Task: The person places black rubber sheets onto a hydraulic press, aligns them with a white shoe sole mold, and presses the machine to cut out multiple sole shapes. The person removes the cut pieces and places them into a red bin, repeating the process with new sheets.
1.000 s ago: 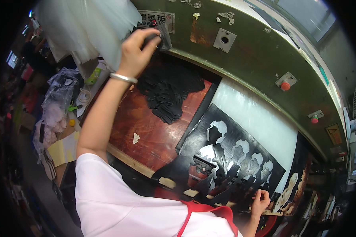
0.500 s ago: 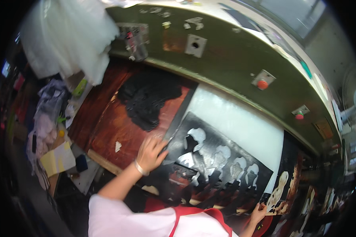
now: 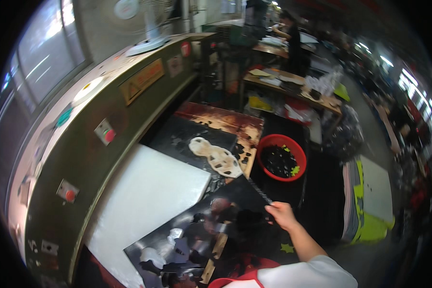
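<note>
Sheet point(image 3: 247, 198), black and pierced with cut-out openings, lies low in the middle of the view, its long axis slanting from the lower left to the upper right, with 1 far corner pointing toward a pale, stained, sole-shaped piece point(image 3: 217, 159). It overlaps the near edge of a white board point(image 3: 149, 185). The person's right grip point(image 3: 282, 215) is closed on the sheet's right-hand edge, where a thin dark strip runs up toward that corner; motion blur obscures the individual fingertips. The left grip is out of view, so its state cannot be told. The sheet's near side merges with dark shapes above the red apron trim point(image 3: 235, 280), and which pieces lie on it and which show through its openings is hard to make out. Beyond the white board runs a green machine beam point(image 3: 89, 161) bearing 2 red buttons; a fan point(image 3: 151, 36) above it is cut off by the upper rim. A red basin point(image 3: 282, 178) of black and yellow-green scraps stands right of the sole-shaped piece. Farther back, another person point(image 3: 293, 43) stands near a cluttered tabletop point(image 3: 332, 106), blurred.
</note>
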The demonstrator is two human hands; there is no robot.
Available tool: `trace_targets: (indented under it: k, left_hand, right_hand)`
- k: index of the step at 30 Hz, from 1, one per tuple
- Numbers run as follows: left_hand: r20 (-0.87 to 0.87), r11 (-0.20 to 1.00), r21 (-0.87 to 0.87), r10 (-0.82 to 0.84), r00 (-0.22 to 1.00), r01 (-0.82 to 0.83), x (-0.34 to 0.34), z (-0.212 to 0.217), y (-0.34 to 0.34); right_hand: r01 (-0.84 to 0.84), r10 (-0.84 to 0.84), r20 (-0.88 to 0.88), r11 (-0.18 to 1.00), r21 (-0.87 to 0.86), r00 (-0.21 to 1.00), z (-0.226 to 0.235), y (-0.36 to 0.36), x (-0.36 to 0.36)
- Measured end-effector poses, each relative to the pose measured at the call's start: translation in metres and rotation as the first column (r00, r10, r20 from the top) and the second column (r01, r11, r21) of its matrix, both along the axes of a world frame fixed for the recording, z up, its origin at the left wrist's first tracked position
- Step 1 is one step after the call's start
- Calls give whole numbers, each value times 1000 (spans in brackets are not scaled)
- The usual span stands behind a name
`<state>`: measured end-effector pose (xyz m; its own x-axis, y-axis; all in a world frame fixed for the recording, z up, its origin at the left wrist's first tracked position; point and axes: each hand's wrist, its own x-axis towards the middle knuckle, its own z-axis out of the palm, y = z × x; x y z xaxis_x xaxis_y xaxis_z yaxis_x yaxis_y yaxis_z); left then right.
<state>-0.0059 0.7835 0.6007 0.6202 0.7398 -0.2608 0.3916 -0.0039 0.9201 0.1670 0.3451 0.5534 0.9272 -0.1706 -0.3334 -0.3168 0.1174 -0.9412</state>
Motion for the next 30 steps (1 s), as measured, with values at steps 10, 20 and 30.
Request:
trace_targets:
  k: [10, 20, 30]
  left_hand:
    - [285, 576, 68, -794, 537, 815, 82, -32, -105]
    - [393, -334, 485, -743, -542, 809, -67, -26, -453]
    - [580, -827, 467, 20, -814, 312, -449, 28, -693]
  right_hand:
    - [800, -795, 123, 566, -200, 594, 3, -132, -300]
    - [896, -818, 471, -429, -118, -330, 84, -145, -731]
    - [8, 9, 910, -1000, 14, -415, 184, 169, -954]
